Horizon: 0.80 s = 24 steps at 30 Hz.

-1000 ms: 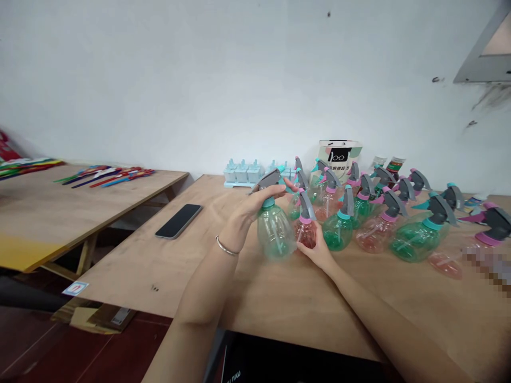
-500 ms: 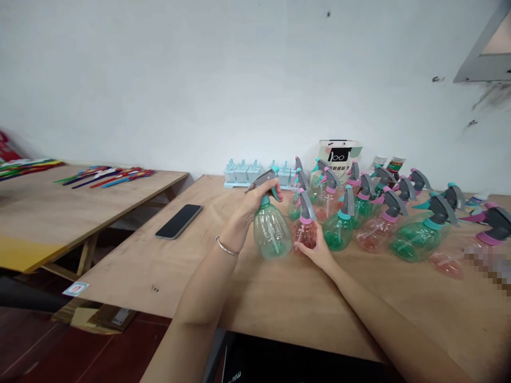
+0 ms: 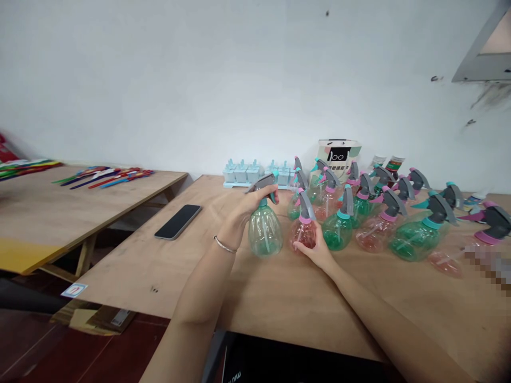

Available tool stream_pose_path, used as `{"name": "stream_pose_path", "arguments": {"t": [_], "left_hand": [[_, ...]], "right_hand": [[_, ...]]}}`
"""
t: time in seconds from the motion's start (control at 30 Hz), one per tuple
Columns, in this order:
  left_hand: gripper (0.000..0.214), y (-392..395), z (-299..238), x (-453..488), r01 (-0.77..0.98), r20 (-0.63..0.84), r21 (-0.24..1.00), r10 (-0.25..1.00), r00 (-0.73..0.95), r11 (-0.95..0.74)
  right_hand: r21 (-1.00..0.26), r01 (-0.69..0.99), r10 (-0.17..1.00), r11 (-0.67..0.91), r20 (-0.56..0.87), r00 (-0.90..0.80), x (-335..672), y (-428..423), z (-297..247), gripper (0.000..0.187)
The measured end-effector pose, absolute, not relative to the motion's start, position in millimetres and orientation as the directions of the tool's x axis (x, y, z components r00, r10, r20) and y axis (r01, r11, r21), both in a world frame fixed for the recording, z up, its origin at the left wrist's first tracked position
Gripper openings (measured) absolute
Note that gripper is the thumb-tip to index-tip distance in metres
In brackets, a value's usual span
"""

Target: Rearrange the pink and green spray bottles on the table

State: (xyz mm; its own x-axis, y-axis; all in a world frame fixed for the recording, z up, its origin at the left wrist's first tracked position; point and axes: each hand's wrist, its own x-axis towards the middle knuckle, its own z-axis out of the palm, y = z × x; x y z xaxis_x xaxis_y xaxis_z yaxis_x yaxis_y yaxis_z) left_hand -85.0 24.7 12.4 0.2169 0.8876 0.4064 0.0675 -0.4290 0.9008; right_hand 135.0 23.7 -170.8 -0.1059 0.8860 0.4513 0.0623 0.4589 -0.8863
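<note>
Holds a green spray bottle and a pink spray bottle.
Wraps left hand around the green one's trigger head; cups right hand around the pink one's body. Shows more spray bottles right of the right fingers, a phone left of the left.

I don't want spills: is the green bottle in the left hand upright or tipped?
Upright. The green bottle is nearly vertical, base down, its grey spray head on top, where the left hand grips.

I read soft, even light on the wall, faint shadows on the desk, pixelated patch at right, edges stretched.
</note>
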Motion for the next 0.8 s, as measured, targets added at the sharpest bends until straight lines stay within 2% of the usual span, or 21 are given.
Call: {"name": "stream_pose_path", "arguments": {"t": [0.17,0.27,0.37,0.47,0.57,0.63,0.8], "left_hand": [[0.021,40,-1,-103,0.280,0.558,0.769,0.818,0.141,-0.574],[0.023,61,-23,-126,0.400,0.582,0.742,0.813,0.014,-0.538],[0.027,77,-50,-149,0.465,0.562,0.759,0.819,-0.117,-0.455],[0.042,81,-77,-167,0.531,0.543,0.769,0.802,-0.250,-0.356],[0.056,77,-100,-181,0.598,0.515,0.750,0.816,-0.260,-0.283],[0.064,77,-108,-191,0.673,0.499,0.712,0.819,-0.284,-0.201],[0.089,106,-102,-223,0.819,0.403,0.547,0.803,-0.438,0.172]], "right_hand": [[-0.887,0.086,0.889,0.454,0.445,-0.103,135,23,-170,0.089],[-0.884,0.101,0.889,0.456,0.448,-0.095,135,22,-171,0.087],[-0.886,0.093,0.890,0.454,0.445,-0.101,135,23,-172,0.088],[-0.883,0.087,0.886,0.461,0.451,-0.108,135,23,-173,0.089],[-0.882,0.093,0.885,0.462,0.452,-0.111,134,24,-174,0.089],[-0.878,0.099,0.882,0.469,0.458,-0.112,133,24,-175,0.090],[-0.867,0.138,0.877,0.479,0.464,-0.127,128,22,-173,0.093]]}}
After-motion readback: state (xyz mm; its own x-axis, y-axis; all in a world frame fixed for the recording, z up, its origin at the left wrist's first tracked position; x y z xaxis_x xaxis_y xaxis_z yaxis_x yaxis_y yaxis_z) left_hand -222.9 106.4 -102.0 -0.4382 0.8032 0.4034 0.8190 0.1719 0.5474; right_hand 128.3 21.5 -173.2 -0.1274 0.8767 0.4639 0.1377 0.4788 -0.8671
